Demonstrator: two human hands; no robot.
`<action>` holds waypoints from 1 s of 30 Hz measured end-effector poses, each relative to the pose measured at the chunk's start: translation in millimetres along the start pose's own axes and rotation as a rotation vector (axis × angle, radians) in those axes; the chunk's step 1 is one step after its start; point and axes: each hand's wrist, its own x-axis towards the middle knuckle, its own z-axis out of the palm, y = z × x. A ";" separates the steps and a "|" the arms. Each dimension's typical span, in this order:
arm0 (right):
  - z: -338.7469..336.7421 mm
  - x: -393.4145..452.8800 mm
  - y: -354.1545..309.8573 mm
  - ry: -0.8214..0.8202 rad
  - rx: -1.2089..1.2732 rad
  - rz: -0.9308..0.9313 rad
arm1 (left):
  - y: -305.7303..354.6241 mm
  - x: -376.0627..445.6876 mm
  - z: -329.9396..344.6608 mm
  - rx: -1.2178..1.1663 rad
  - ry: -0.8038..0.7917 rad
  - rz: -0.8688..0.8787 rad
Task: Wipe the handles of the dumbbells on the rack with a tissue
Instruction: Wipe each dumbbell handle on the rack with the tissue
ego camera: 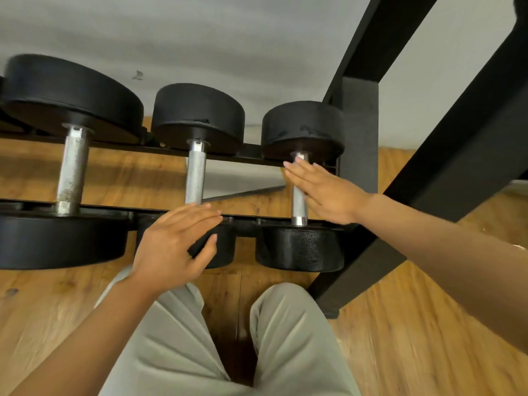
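Right hand [323,192] flat, fingers straight against rightmost dumbbell handle [298,208] on rack [251,151]; left hand [174,244] relaxed, empty; no tissue visible; fetch one, then wrap handle, wipe full length.

At the left of the frame, the largest dumbbell's handle [72,167] is dull grey metal, pitted and speckled with what looks like rust. The middle handle [196,172] is brighter metal with a fine knurled, rough texture. The right handle [299,207] is shiny metal with a polished collar at its lower end. The dumbbell heads [300,247] are matt black with a pebbled finish. The rack [445,155] is matt black metal. The floor [400,338] is glossy brown wood grain. The trousers [177,352] are smooth pale cloth.
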 end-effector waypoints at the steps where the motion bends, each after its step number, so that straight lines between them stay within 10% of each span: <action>1: 3.8 -5.1 -1.5 -0.032 0.089 -0.006 | -0.2 -0.4 0.2 -0.003 0.000 0.006; 13: 0.2 -0.2 -45.8 -0.315 0.837 0.560 | 1.0 -0.5 0.2 0.008 0.000 0.028; 30: -6.3 55.8 -108.3 0.440 0.870 0.910 | -0.2 0.1 2.4 0.014 -0.013 0.044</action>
